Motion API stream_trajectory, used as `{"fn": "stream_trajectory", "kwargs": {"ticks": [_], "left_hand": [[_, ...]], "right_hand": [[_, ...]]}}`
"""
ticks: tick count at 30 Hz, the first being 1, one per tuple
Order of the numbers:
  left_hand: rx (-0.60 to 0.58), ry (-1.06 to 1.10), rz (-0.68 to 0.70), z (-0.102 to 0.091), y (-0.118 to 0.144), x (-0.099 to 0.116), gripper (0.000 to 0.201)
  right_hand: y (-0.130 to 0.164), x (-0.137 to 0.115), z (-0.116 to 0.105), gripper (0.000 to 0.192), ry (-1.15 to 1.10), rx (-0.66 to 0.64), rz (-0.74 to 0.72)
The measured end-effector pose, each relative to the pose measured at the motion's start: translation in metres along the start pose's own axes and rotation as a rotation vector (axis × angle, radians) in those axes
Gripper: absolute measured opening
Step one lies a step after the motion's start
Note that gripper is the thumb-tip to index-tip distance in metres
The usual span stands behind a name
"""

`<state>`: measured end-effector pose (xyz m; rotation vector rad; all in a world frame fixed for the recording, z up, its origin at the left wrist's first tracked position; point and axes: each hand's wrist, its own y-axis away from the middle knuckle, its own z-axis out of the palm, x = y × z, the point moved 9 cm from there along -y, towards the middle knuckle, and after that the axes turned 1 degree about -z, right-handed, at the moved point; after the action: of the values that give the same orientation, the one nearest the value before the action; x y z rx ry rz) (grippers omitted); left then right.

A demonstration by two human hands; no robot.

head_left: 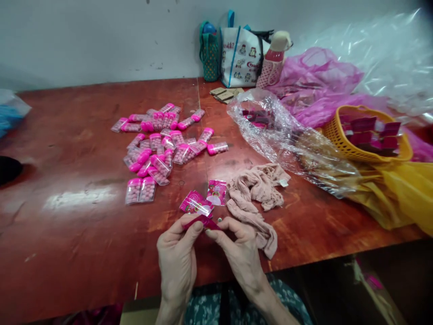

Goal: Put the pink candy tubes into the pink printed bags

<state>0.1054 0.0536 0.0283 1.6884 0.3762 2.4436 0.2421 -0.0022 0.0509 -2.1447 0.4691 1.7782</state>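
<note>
Near the table's front edge, my left hand (177,253) and my right hand (241,250) pinch a small dark magenta folded packet (202,221) between thumbs and fingers. Its printed face is turned away from me. Just beyond it lie a pink printed packet (196,204) and a second printed packet (217,192), both flat on the table. Right of them a crumpled pale pink cloth (252,194) runs down beside my right hand. Further off to the left sits a loose heap of clear cases with pink caps (160,164), filled with small pink balls.
A yellow basket (341,142) of dark packets stands at the right, beside clear plastic wrap (287,144) and a yellow bag (409,189). Along the wall are a printed tote bag (240,56), a bottle (273,61) and pink plastic bags (314,76). Brown cards (226,95) lie before the tote.
</note>
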Motion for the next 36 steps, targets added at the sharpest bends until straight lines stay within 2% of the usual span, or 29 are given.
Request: {"fn": "stream_trajectory", "kwargs": {"ticks": [6, 10, 12, 14, 18, 22, 25, 30, 33, 35, 36], "left_hand": [[0.105, 0.061, -0.035, -0.013, 0.001, -0.012, 0.015], [0.109, 0.053, -0.045, -0.017, 0.001, -0.013, 0.013], [0.106, 0.049, -0.046, -0.018, 0.001, -0.012, 0.013], [0.095, 0.046, -0.046, -0.019, 0.001, -0.01, 0.012], [0.085, 0.071, -0.018, -0.022, 0.001, -0.006, 0.015], [0.116, 0.08, 0.004, -0.029, 0.002, -0.005, 0.016], [0.087, 0.057, -0.024, -0.032, 0.003, -0.007, 0.013], [-0.008, 0.095, -0.149, -0.033, 0.005, -0.011, 0.009], [0.073, 0.168, -0.148, -0.051, 0.002, -0.003, 0.011], [0.166, 0.228, -0.116, -0.07, -0.003, 0.004, 0.016], [0.21, 0.261, -0.101, -0.079, -0.006, 0.007, 0.019]], "right_hand": [[0.01, -0.005, 0.011, 0.032, 0.068, 0.013, -0.127], [0.011, -0.005, 0.014, 0.039, 0.106, -0.014, -0.152], [0.009, -0.005, 0.014, 0.033, 0.106, -0.037, -0.144], [0.005, -0.004, 0.014, 0.014, 0.102, -0.042, -0.122], [0.003, 0.002, 0.019, 0.012, 0.037, -0.074, -0.024], [0.007, 0.006, 0.029, 0.023, 0.008, -0.141, 0.035], [0.008, 0.005, 0.033, 0.028, 0.027, -0.165, -0.009], [0.011, 0.005, 0.045, 0.03, 0.086, -0.235, -0.113], [0.004, -0.008, 0.055, 0.03, 0.124, -0.339, -0.166], [-0.013, -0.022, 0.059, 0.031, 0.186, -0.339, -0.16], [-0.026, -0.03, 0.061, 0.032, 0.251, -0.297, -0.153]]}}
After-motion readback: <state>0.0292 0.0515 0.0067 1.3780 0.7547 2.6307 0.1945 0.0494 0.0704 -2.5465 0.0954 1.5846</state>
